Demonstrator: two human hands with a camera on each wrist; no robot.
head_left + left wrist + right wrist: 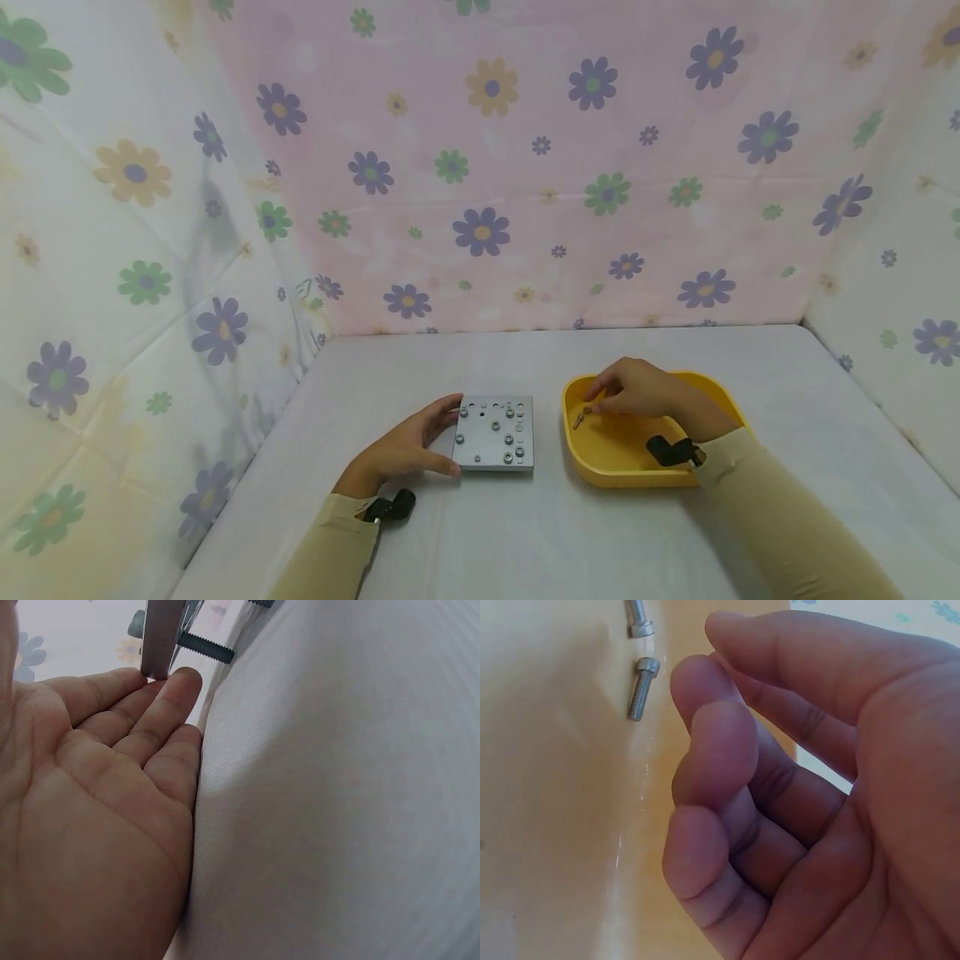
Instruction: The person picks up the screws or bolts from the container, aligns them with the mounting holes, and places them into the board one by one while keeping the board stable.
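A silver metal plate (487, 446) with several socket-head screws standing in it sits at the middle of the table. My left hand (408, 446) is at its left side, thumb by the near corner and fingertips by the far one. In the left wrist view the nearly straight fingers (157, 712) touch the plate's edge (161, 637), where a threaded screw shank (206, 647) sticks out below. My right hand (637, 390) hovers inside the yellow tray (622, 479), fingers loosely bent, nothing visible between them. Just beyond the fingertips lie two socket-head screws (641, 690) on the tray floor.
The tray stands to the right of the plate, with a raised rim all round. A white cloth covers the table (495, 542). Flower-patterned cloth (525, 167) hangs at the back and both sides. Each wrist carries a small black camera (671, 451).
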